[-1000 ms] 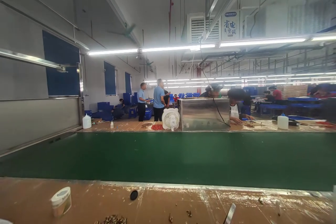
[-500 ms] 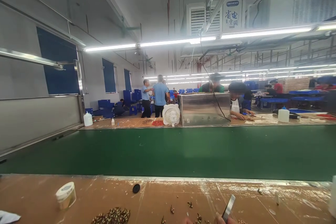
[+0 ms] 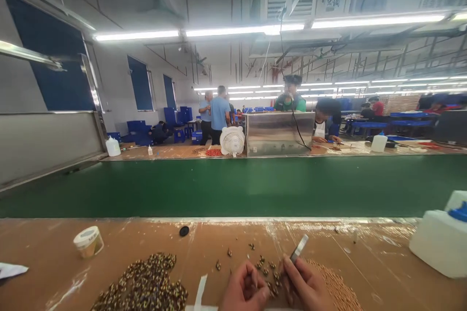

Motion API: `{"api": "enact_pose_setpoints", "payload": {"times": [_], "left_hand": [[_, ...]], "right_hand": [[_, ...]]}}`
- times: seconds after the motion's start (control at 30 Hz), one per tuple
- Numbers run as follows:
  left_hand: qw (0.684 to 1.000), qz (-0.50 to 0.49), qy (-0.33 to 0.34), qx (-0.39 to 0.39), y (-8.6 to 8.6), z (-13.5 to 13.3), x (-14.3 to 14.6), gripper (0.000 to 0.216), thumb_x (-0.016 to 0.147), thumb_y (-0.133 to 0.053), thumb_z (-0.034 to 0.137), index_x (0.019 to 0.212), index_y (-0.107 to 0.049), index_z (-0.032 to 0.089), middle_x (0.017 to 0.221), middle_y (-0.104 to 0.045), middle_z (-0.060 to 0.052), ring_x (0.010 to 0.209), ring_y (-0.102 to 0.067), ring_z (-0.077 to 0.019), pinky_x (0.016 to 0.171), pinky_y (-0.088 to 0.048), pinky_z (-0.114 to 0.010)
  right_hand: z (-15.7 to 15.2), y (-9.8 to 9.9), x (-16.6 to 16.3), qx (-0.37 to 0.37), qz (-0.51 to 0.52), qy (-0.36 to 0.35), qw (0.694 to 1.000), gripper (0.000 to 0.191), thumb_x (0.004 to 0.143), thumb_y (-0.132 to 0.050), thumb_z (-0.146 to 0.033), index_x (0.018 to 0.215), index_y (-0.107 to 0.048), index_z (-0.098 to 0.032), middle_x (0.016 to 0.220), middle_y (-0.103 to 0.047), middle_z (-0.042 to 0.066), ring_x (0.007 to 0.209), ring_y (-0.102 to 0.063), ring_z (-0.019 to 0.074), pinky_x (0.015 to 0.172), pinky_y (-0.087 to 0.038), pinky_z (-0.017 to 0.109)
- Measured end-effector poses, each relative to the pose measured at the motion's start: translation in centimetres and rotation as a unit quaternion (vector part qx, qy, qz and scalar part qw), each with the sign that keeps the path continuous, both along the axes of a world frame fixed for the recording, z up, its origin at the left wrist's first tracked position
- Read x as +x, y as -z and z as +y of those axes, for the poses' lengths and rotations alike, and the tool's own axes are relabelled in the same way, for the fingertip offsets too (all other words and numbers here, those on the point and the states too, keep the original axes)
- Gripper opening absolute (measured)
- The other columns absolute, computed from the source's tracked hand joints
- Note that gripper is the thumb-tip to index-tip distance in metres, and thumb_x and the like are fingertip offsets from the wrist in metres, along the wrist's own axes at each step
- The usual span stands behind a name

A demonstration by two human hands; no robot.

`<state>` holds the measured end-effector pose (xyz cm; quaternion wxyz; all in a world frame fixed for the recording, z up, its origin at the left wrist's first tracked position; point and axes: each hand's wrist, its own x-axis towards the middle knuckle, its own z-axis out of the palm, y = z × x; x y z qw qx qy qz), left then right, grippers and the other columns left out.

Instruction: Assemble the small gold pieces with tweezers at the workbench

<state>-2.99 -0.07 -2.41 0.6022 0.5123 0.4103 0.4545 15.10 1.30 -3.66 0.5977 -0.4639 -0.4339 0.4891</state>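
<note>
My left hand (image 3: 245, 287) is low in the middle of the view, fingers curled into a pinch; whatever sits between the fingertips is too small to make out. Just to its right, my right hand (image 3: 308, 284) grips metal tweezers (image 3: 299, 248), whose silver end points up and away from me. Several small dark pieces with pale markings (image 3: 272, 284) lie between and beyond the two hands. A larger heap of similar dark-and-yellow pieces (image 3: 142, 286) spreads to the left. Partly behind my right hand is a pile of small tan pieces (image 3: 337, 284).
A white tub (image 3: 88, 242) and a black lid (image 3: 184, 231) stand on the brown tabletop (image 3: 146, 235). At right is a large translucent bottle (image 3: 440, 243) with a blue cap. Beyond runs a green belt (image 3: 219, 187), with a white fan (image 3: 232, 140) and people across it.
The view has tilted downward, bringing both hands, the heaps and the right-hand bottle further into sight. The tweezers remain in my right hand.
</note>
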Motion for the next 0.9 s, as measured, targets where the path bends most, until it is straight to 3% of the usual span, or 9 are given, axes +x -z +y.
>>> {"api": "enact_pose_setpoints", "payload": {"times": [0.07, 0.23, 0.47, 0.9], "left_hand": [[1.000, 0.003, -0.015, 0.019, -0.8, -0.8, 0.4, 0.059, 0.073, -0.090, 0.059, 0.077, -0.045, 0.021, 0.080, -0.062, 0.000, 0.074, -0.054, -0.0113, 0.071, -0.044, -0.024], [0.998, 0.053, 0.018, 0.043, -2.6, -1.2, 0.3, 0.044, 0.086, -0.080, 0.046, 0.082, -0.044, 0.022, 0.093, -0.066, -0.001, 0.076, -0.054, -0.0114, 0.068, -0.042, -0.024], [0.994, 0.087, 0.015, 0.063, -2.8, -1.2, 0.2, 0.038, 0.092, -0.074, 0.040, 0.081, -0.042, 0.022, 0.092, -0.067, 0.000, 0.069, -0.051, -0.0104, 0.063, -0.040, -0.024], [0.988, 0.113, 0.007, 0.101, -2.8, -1.3, 0.2, 0.034, 0.094, -0.072, 0.038, 0.081, -0.044, 0.022, 0.091, -0.068, 0.000, 0.077, -0.055, -0.0127, 0.072, -0.043, -0.028]], "right_hand": [[-0.8, -1.2, 0.6, 0.008, -0.027, -0.013, 1.000, 0.070, 0.074, -0.076, -0.085, 0.064, -0.063, -0.017, 0.050, -0.052, 0.000, 0.048, -0.047, 0.0118, 0.051, -0.038, 0.025], [-1.1, -2.8, 1.2, 0.033, -0.032, -0.031, 0.998, 0.063, 0.080, -0.076, -0.078, 0.071, -0.066, -0.016, 0.052, -0.055, -0.001, 0.048, -0.049, 0.0101, 0.053, -0.040, 0.023], [-1.7, -3.3, 1.2, 0.053, -0.010, -0.057, 0.997, 0.054, 0.086, -0.075, -0.068, 0.072, -0.067, -0.016, 0.053, -0.057, -0.002, 0.044, -0.051, 0.0090, 0.049, -0.043, 0.023], [-1.9, -3.8, 1.0, 0.050, -0.019, -0.075, 0.996, 0.051, 0.089, -0.074, -0.066, 0.074, -0.067, -0.017, 0.054, -0.060, -0.002, 0.043, -0.053, 0.0085, 0.047, -0.046, 0.023]]}}
